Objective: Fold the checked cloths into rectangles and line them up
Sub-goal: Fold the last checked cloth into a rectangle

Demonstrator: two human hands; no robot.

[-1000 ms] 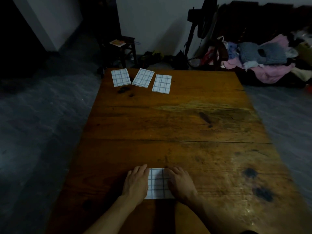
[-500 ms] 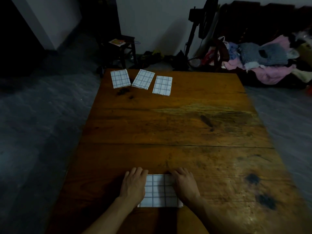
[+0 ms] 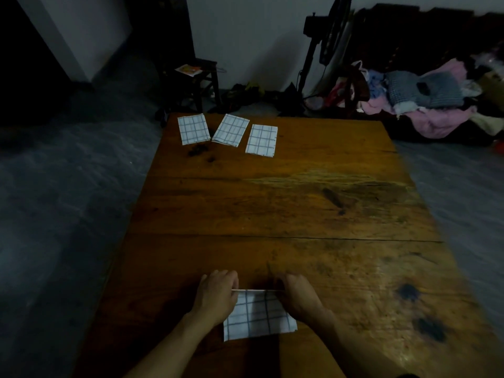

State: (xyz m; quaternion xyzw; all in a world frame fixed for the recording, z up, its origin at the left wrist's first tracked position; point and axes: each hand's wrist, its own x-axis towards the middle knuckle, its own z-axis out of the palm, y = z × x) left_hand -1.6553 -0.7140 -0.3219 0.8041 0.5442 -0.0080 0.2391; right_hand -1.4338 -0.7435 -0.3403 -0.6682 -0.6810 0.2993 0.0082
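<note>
Left hand [image 3: 218, 293] and right hand [image 3: 297, 296] are pinching the checked cloth's [image 3: 259, 317] far edge near the surface's [image 3: 272, 200] near edge; uneven grip risks skewing the fold.

1. Both hands, left hand [image 3: 218, 294] and right hand [image 3: 297, 296], pinch the far edge of a checked cloth [image 3: 259, 317] at the near end of the wooden table [image 3: 286, 200].
2. Three folded cloths [image 3: 231, 130] sit in a row at the far left corner.
3. Clothes pile [image 3: 425, 99] on the floor, back right.

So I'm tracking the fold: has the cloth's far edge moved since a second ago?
Yes. The near cloth's far edge has lifted off the wooden table, pinched by the left hand and right hand.
</note>
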